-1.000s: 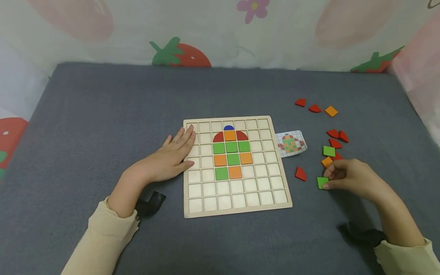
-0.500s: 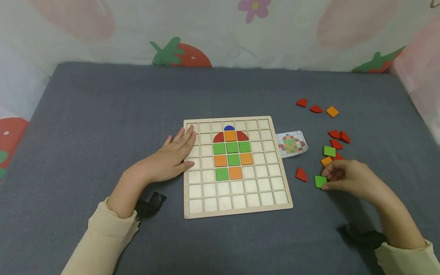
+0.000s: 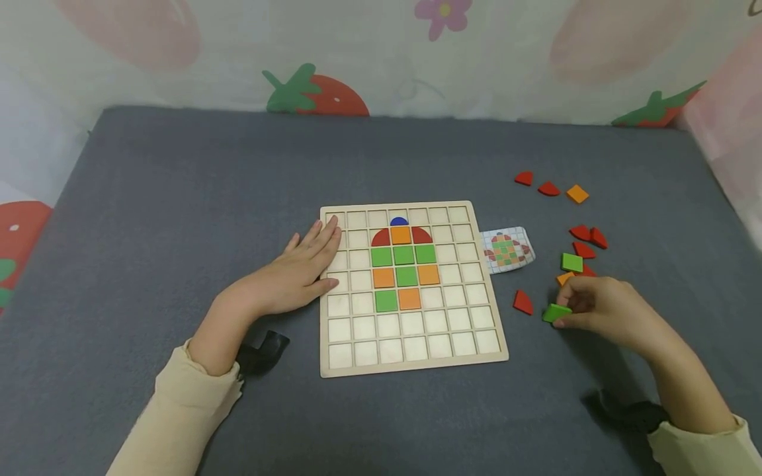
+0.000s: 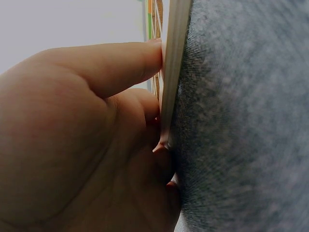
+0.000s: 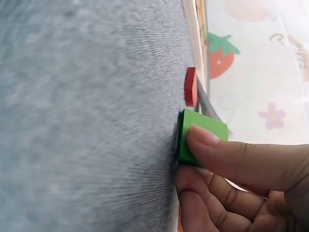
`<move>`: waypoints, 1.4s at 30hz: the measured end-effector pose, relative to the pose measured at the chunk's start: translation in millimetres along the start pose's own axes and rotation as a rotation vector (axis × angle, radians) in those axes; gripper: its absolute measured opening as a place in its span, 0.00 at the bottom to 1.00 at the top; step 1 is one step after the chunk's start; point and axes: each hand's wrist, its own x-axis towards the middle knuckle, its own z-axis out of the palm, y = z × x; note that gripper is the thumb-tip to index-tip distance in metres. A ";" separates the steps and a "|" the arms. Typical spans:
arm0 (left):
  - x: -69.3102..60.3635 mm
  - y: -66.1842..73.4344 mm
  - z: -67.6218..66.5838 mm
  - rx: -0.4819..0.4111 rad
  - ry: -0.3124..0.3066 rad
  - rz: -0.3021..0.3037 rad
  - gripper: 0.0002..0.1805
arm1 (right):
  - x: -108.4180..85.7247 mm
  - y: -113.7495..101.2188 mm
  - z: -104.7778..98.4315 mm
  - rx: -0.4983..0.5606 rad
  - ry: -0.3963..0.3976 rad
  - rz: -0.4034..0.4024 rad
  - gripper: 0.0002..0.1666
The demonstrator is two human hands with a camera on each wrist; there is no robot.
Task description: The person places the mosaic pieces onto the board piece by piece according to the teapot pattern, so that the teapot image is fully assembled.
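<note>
The left hand (image 3: 292, 277) lies with straight, spread fingers on the left edge of a wooden grid board (image 3: 413, 364). In the left wrist view, the thumb of that hand (image 4: 82, 130) touches the board's rim (image 4: 175, 63). Green, orange, red and blue pieces fill part of the grid. Right of the board, the right hand (image 3: 616, 317) pinches a green square tile (image 3: 556, 313), tilted just above or against the cloth. The right wrist view shows the thumb of the right hand (image 5: 241, 179) on the face of this green tile (image 5: 207, 126).
A patterned card (image 3: 507, 249) sticks out from the board's right edge. A red piece (image 3: 523, 302) lies between board and right hand. Beyond that hand are another green tile (image 3: 571, 262), an orange tile (image 3: 577, 194) and several red pieces (image 3: 584, 250). A strawberry-print cloth (image 3: 476, 66) hangs behind.
The green tile has slid slightly left, away from the loose pieces, and is now tilted up in the right hand's pinch. The left hand stays in place on the board.
</note>
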 end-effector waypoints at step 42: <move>0.2 -0.7 0.7 -0.003 0.007 -0.009 0.39 | 58.9 -99.6 9.8 0.120 -0.147 -0.314 0.06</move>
